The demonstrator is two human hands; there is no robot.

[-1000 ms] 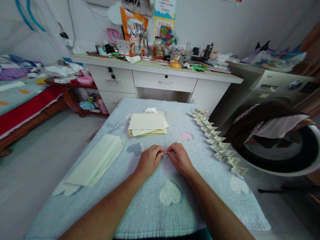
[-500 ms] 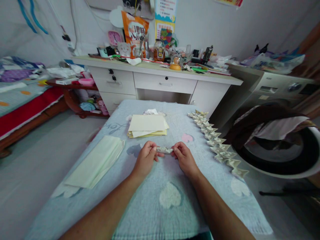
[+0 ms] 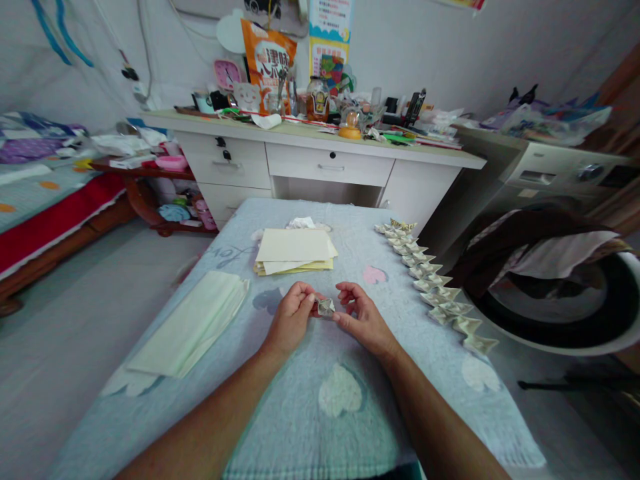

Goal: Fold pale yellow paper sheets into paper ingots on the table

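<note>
Left hand point(image 3: 290, 313): reaching forward, thumb over fingers, pinched shut on one side of the small folded paper.
Right hand point(image 3: 364, 316): thumb pointing at the paper's near right edge, fingers curled and parted from the thumb in a loose, half-open shape (whether the thumb touches, I cannot tell).
Folded paper point(image 3: 327, 307): between the hands, over the blue cloth point(image 3: 280, 427).
Paper row point(image 3: 434, 283): folded pieces along the cloth's right side.
Orange bag point(image 3: 270, 57): on the desk point(image 3: 300, 131), big white characters, 津味 readable.
Wall poster point(image 3: 331, 21): printed lines, too small to read.
</note>
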